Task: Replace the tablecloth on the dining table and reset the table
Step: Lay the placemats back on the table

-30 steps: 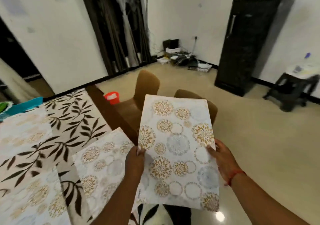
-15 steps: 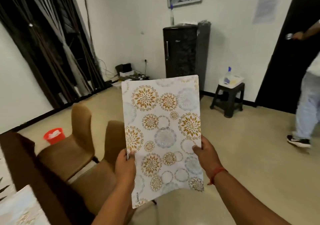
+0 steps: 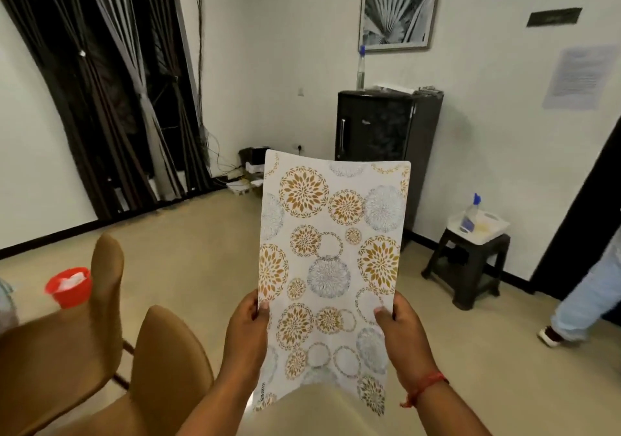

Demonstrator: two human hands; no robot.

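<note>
The left hand (image 3: pixel 248 331) and the right hand (image 3: pixel 401 331) each pinch one long edge of a single placemat (image 3: pixel 331 274), thumbs on its printed face, holding it upright in the air in front of the person, above the floor (image 3: pixel 208 257). The placemat is a white rectangle with rounded corners, patterned with golden and grey flower medallions and thin rings; its top edge bows slightly and small lettering runs along its lower left edge. A red thread circles the right wrist. Two tan chairs (image 3: pixel 100 345) stand at lower left, with one red bucket (image 3: pixel 69 286) beyond them. Against the far wall stand one dark fridge (image 3: pixel 386 140) and one black stool (image 3: pixel 467 267) carrying a white tray (image 3: pixel 494 230) with one spray bottle (image 3: pixel 470 215). Another person's leg (image 3: pixel 588 298) shows at the right edge
</note>
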